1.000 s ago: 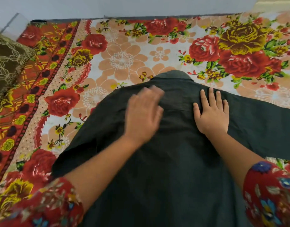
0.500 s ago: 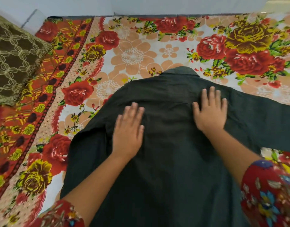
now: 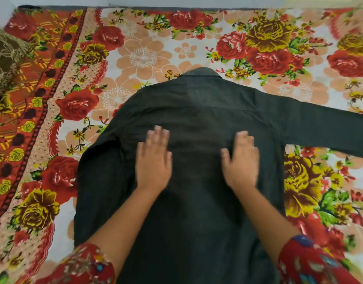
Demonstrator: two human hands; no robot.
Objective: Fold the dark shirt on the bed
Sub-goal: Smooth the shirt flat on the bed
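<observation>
1. Progress: early stage, by my read. Dark shirt point(image 3: 197, 119) lies spread flat mid-bed on the floral bedsheet point(image 3: 143, 56), prob. back side up (yoke seam shows, no buttons seen). No fold visible yet.
2. Sleeves: right sleeve point(image 3: 320, 124) stretches sideways to the frame's right edge. Left sleeve point(image 3: 94, 181) drops along the body's left side. Neither is laid across the back.
3. Hands: left hand point(image 3: 154, 160) and right hand point(image 3: 241, 160) rest palm-down on the mid-back, apart, one either side of centre. Fingers are straight and approx. together, thumbs out, gripping nothing. Blur hides the exact gaps.
4. Left to do, I'd say: sleeves + sides in, then hem up, i.e. nearly all of it.
5. Direction: collar point(image 3: 201, 73) points away from the person, toward the bed's far edge. Hem end runs toward the person, out of frame at the bottom.
6. Long axis: near-to-far, roughly straight up the view.
</observation>
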